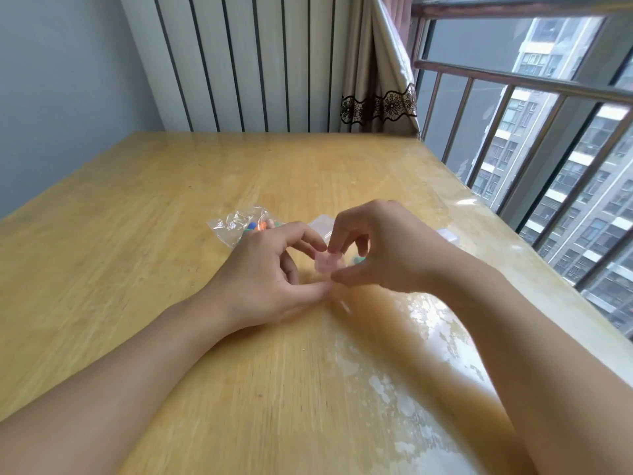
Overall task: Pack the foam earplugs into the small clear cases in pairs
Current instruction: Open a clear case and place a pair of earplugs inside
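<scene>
A small clear case (327, 262) with something pink inside is held between both hands just above the wooden table (137, 217). My left hand (270, 272) pinches its left side with thumb and forefinger. My right hand (380, 248) grips its top and right side with the fingertips. A clear plastic bag (236, 222) with several coloured foam earplugs lies behind my left hand, partly hidden by it. A green earplug (358, 259) peeks out under my right fingers. Whether the case lid is closed is blurred.
Another clear case (320, 223) lies flat behind the hands, and one more (448, 234) shows past my right wrist. A glossy sheet covers the table's right half. A window with railing (513, 84) runs along the right edge; a radiator stands at the far end.
</scene>
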`<state>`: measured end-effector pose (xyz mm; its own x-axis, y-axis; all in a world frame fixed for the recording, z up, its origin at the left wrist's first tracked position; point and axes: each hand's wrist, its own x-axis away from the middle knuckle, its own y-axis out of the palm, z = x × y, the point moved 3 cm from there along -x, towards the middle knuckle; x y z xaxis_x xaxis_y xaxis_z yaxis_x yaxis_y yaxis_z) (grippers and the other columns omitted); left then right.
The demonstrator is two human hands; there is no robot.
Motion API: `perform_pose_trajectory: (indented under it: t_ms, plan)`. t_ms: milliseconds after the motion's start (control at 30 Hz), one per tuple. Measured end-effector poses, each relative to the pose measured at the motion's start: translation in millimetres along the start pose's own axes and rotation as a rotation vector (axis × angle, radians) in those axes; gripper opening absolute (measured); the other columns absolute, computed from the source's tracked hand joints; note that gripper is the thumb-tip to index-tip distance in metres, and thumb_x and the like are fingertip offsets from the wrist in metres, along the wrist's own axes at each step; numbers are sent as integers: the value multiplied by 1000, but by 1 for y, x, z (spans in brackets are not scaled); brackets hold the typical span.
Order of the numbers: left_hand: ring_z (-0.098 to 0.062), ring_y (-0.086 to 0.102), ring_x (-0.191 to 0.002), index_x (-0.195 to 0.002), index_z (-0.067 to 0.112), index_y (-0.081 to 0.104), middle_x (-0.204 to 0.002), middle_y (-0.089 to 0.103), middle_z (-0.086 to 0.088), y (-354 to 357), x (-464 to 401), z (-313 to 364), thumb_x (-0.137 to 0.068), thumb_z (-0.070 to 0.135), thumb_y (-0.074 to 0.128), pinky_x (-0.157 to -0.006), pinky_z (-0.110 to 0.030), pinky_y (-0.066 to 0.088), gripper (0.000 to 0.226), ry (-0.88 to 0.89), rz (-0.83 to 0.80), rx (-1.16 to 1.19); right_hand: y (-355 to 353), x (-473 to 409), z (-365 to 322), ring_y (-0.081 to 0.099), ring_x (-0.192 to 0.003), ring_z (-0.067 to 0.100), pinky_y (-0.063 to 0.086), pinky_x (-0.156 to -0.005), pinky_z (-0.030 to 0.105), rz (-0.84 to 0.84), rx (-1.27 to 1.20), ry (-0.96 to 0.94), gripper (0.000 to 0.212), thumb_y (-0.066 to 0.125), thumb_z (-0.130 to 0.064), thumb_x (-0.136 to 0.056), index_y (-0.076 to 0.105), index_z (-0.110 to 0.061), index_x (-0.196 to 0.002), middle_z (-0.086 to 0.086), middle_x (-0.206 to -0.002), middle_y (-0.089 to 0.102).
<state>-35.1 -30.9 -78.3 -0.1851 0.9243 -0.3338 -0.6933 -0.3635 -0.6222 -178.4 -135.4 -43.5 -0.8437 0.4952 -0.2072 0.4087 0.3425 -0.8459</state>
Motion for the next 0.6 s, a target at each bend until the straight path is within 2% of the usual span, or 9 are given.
perform_pose_trajectory:
  t_ms: [67, 133, 200, 300, 467, 600]
  plan:
    - [-6, 68, -57, -97, 28, 72, -93, 75, 11, -6, -1, 4, -74, 18, 87, -66, -16, 48, 30, 13, 91, 38, -12, 1, -1, 62, -60, 3, 50, -53, 24, 57, -136, -16, 18, 86, -33, -72, 77, -23, -84, -13, -75, 75]
    - [-11, 70, -57, -96, 26, 75, -91, 75, 13, -10, -1, 6, -78, 17, 84, -53, -15, 49, 22, 43, 199, 73, -19, 2, -4, 63, -60, 5, 51, -55, 26, 92, -239, -48, 23, 86, -38, -74, 79, -21, -87, -11, -77, 77]
    - [-10, 72, -59, -96, 22, 76, -89, 76, 13, -11, 0, 9, -81, 17, 83, -53, -19, 52, 17, 86, 259, 68, -20, 3, -7, 67, -63, 9, 53, -57, 28, 116, -264, -76, 32, 82, -47, -73, 80, -19, -88, -10, -80, 78]
    - [-8, 72, -58, -95, 19, 76, -88, 76, 14, -12, 1, 11, -82, 18, 82, -55, -24, 56, 14, 101, 290, 49, -17, 1, -6, 69, -65, 7, 51, -56, 20, 154, -240, -93, 21, 85, -36, -77, 80, -19, -88, -9, -80, 79]
    - [-11, 70, -52, -94, 20, 77, -86, 77, 9, -12, 0, 8, -83, 18, 81, -58, -27, 57, 11, 124, 276, -20, -12, 0, -6, 69, -66, 0, 48, -57, 9, 167, -185, -124, 28, 82, -44, -74, 82, -19, -87, -13, -76, 76]
    - [-10, 70, -52, -88, 19, 75, -89, 76, 13, -13, -1, 6, -82, 19, 81, -57, -25, 55, 9, 148, 260, -57, -10, -2, -4, 71, -72, 0, 47, -59, 8, 121, -186, -122, 34, 79, -47, -72, 81, -20, -93, -16, -80, 76]
